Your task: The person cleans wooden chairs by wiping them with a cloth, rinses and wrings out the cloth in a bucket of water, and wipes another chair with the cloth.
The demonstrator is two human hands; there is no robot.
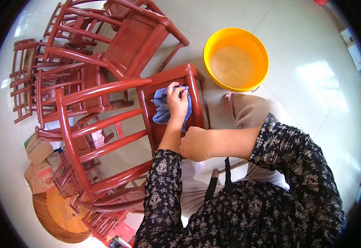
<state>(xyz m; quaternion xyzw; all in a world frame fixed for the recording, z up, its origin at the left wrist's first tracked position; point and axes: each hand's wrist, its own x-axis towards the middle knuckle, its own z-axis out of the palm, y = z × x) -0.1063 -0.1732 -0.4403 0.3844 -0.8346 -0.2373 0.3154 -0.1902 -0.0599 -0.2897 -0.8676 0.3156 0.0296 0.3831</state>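
A blue cloth (160,109) lies bunched on the seat of a red wooden chair (195,95). From above, my left hand (177,101) grips the cloth with its fingers bent. Just below and to the right, my right hand (195,144) is curled into a fist over the lower part of the same seat, close to my left wrist. Its fingertips are turned away, so what it holds, if anything, is hidden. The chair's barred back extends to the left of the seat.
A yellow bucket (236,60) of cloudy liquid stands on the tiled floor beyond my knee. More red chairs (135,41) crowd the upper left. Cardboard boxes (38,151) and a round wooden piece (65,215) are at the lower left.
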